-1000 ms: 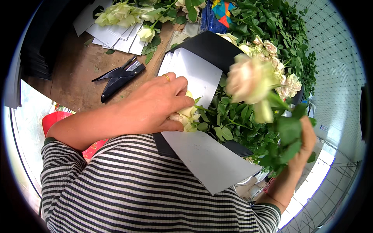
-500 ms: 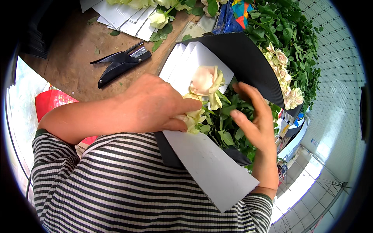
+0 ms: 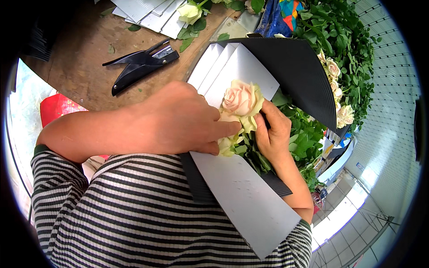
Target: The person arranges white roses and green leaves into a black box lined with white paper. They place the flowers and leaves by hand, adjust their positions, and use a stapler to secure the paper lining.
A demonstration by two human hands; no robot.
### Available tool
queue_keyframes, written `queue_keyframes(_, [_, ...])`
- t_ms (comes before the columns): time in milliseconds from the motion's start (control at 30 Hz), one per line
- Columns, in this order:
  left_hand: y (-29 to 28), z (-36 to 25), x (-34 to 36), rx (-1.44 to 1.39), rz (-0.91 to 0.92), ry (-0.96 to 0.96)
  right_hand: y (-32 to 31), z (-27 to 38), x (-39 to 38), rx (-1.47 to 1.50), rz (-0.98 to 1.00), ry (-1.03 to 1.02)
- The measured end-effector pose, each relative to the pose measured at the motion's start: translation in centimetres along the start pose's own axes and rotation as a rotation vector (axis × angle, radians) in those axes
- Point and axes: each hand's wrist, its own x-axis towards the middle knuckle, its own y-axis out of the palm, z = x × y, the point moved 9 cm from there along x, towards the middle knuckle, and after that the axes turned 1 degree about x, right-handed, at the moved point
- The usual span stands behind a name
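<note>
A pale pink rose (image 3: 241, 99) with greenish outer petals lies against white folded card (image 3: 250, 62) inside a black corrugated wrap (image 3: 290, 58). My right hand (image 3: 273, 131) is closed just behind its bloom, fingers curled at the stem; the fingertips are partly hidden. From the left, my left hand (image 3: 192, 118) reaches over and keeps paler yellow-green roses (image 3: 229, 145) between thumb and fingers. Its index finger points along under the pink bloom. Green leaves (image 3: 254, 157) fill the space between the hands. A loose white card flap (image 3: 250, 201) slants across below them, over my striped top.
A black hand stapler (image 3: 143, 64) lies on the brown wooden table (image 3: 80, 67). White card sheets (image 3: 152, 15) and a cut rose (image 3: 190, 13) are at the back. To the right stand leafy stems (image 3: 344, 44) and a bunch of pink roses (image 3: 333, 69). Something red (image 3: 58, 109) shows at left.
My right hand has gone from open among the leaves to closed behind the pink rose, moving left. The pink rose has turned up more. My left hand stays on the paler roses.
</note>
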Motion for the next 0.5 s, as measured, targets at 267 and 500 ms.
queue_keyframes(267, [-2.3,-1.7,2.2,-0.004,0.007,0.155,-0.6,1.1,0.1,-0.175,0.216,-0.006])
queue_keyframes(500, [-1.9,-1.4,2.2,0.022,0.056,0.068,-21.0,-3.7,8.6,0.56,-0.14,-0.023])
